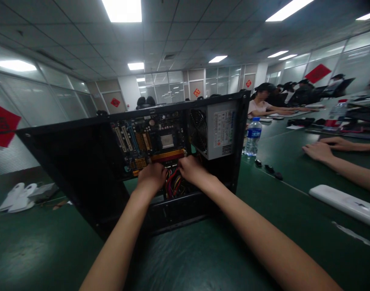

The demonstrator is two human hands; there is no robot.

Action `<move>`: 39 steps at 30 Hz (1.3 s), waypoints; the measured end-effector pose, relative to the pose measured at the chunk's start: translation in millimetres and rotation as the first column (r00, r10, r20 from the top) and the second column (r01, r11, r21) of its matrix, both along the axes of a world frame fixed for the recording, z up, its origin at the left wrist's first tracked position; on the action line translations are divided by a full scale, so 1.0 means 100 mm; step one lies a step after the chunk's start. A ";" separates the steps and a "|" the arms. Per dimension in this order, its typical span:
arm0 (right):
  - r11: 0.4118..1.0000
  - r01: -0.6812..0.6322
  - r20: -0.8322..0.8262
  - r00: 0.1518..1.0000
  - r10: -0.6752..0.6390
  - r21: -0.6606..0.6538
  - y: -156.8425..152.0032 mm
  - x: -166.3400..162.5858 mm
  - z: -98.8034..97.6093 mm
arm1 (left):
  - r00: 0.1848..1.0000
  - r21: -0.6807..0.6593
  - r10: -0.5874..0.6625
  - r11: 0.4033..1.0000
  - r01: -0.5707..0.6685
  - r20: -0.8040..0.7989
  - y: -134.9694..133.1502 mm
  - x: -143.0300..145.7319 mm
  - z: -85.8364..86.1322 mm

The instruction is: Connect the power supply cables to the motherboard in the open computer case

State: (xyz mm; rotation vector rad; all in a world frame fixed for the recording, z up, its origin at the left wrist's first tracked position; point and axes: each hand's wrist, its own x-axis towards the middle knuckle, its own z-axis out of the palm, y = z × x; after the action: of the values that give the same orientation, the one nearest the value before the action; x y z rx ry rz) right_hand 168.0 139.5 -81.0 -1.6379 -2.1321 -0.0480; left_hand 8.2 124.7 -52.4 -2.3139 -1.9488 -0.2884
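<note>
A black computer case (163, 208) stands with its open side facing me on the green table. In it are a motherboard (162, 127) with a bare square chip (167, 140), and a silver power supply (221, 131) at upper right. My left hand (151, 177) is curled at the lower edge of the board, by the red and yellow slots (169, 155). Beside their right end is my right hand (191, 169), fingers bent together. What either hand's fingertips grip is hidden. A bundle of coloured cables (174, 185) hangs between and below the hands.
A water bottle (253, 137) and small black pieces (273, 171) lie right of the case. Another person's hands (321, 150) rest on the table near a long white object (344, 202). White items (19, 197) lie at left. More people sit at the back right.
</note>
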 end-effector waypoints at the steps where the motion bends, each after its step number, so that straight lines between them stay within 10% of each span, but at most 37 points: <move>1: 1.000 0.003 0.001 1.000 -0.003 -0.003 0.00 0.00 0.00 | 1.000 0.005 0.002 1.000 -0.002 -0.004 0.00 0.00 0.00; 12: 0.996 0.011 -0.103 0.995 -0.001 0.090 -0.08 0.00 0.06 | 0.979 0.092 -0.039 0.996 0.021 0.201 -0.09 -0.03 -0.11; 28: 0.881 -0.274 -0.157 0.922 0.355 0.385 -0.22 -0.07 0.13 | 0.970 0.149 -0.242 0.960 0.238 0.008 -0.21 0.02 -0.06; 34: 0.923 -0.385 -0.144 0.912 0.383 0.021 -0.13 -0.08 0.02 | 0.953 0.094 -0.299 0.949 0.302 -0.040 -0.21 0.01 -0.09; 39: 0.822 -0.433 0.019 0.881 0.472 -0.369 -0.11 -0.06 -0.03 | 0.906 -0.171 -0.422 0.894 0.413 -0.018 -0.16 -0.02 -0.14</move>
State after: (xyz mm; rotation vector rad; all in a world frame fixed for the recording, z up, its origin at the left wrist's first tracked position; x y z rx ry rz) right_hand 162.2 128.4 -84.5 -1.2696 -2.6882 0.4311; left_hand 6.4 108.9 -66.5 -2.8043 -1.4781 -0.0950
